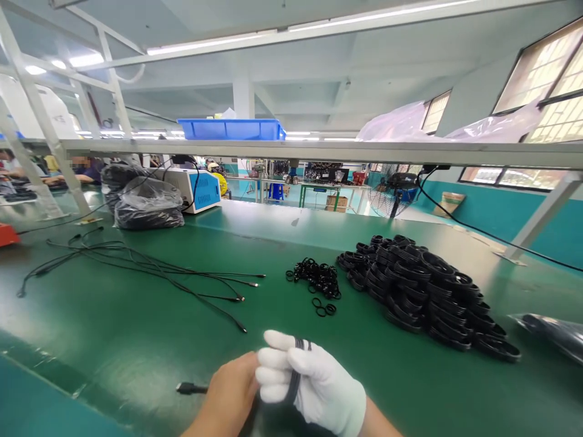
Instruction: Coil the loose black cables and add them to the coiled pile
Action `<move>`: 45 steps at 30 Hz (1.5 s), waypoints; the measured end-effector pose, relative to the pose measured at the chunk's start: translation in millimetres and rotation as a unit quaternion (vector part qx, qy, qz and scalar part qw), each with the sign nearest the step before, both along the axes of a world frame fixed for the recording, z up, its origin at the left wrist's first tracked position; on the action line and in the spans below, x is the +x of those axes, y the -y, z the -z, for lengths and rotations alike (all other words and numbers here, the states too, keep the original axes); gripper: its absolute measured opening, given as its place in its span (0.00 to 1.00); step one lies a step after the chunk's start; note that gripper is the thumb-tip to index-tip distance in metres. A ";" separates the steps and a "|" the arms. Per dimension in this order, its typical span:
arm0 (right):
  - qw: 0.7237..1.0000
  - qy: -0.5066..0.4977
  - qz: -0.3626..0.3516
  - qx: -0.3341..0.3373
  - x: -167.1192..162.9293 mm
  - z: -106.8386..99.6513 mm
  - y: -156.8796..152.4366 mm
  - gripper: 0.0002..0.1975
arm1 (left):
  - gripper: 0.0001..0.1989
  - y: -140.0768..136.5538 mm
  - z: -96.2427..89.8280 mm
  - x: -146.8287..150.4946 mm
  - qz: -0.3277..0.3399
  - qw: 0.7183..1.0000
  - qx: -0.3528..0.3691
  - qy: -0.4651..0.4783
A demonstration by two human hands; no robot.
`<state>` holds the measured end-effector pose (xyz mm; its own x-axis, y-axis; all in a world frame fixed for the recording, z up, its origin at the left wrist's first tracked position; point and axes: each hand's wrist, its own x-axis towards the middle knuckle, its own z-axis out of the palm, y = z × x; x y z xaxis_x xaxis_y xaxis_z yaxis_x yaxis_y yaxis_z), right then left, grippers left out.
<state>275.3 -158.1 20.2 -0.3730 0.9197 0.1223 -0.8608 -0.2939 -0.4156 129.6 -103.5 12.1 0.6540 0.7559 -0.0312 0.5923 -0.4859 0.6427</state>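
My bare left hand (232, 385) is closed at the table's front edge, beside my right hand. A black cable (195, 388) leads into it, its connector end sticking out to the left. My right hand (314, 379) wears a white glove, fingers curled and thumb bent over them. Dark cable strands (294, 385) cross its palm, pressed under the thumb, and more black bands circle the index finger. Beyond my hands lie a small heap of black rings (316, 278) and several loose black cables (150, 267) with their plugs pointing right.
A large pile of coiled black cables (419, 291) covers the right of the green table (273, 243). Plastic-bagged goods (148, 203) and a blue-white machine (195, 189) stand back left. A shelf (319, 150) with a blue bin (232, 129) spans overhead. Another clear bag (553, 334) lies far right.
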 end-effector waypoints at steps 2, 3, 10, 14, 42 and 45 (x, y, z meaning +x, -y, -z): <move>0.998 0.013 0.060 0.000 4.0 -1.2 -3.8 0.15 | 0.14 10.6 2.6 -3.2 -0.031 0.990 0.084 -0.111; 0.996 0.023 0.080 -0.008 6.4 -0.2 -5.2 0.14 | 0.15 16.5 3.7 -3.5 -0.038 0.980 0.118 -0.156; 0.961 0.170 0.174 -0.135 7.5 9.9 -4.1 0.29 | 0.17 45.3 12.3 11.0 0.013 0.936 0.274 -0.219; 0.949 0.256 0.128 -0.132 1.0 11.1 -1.1 0.24 | 0.08 32.5 -7.4 10.5 0.106 0.925 0.313 -0.187; 0.982 0.150 -0.110 -0.025 4.0 28.9 7.5 0.19 | 0.04 -23.7 -48.4 3.4 0.197 0.978 -0.015 0.072; 0.982 0.144 -0.125 -0.011 8.2 22.6 11.3 0.19 | 0.06 -23.2 -36.0 5.0 0.147 0.932 -0.288 0.167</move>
<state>283.5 -169.4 -2.5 -0.6037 0.7962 -0.0396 -0.6081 -0.4921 -0.6230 134.7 -80.2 48.1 0.8755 0.4643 -0.1336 0.2084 -0.1134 0.9715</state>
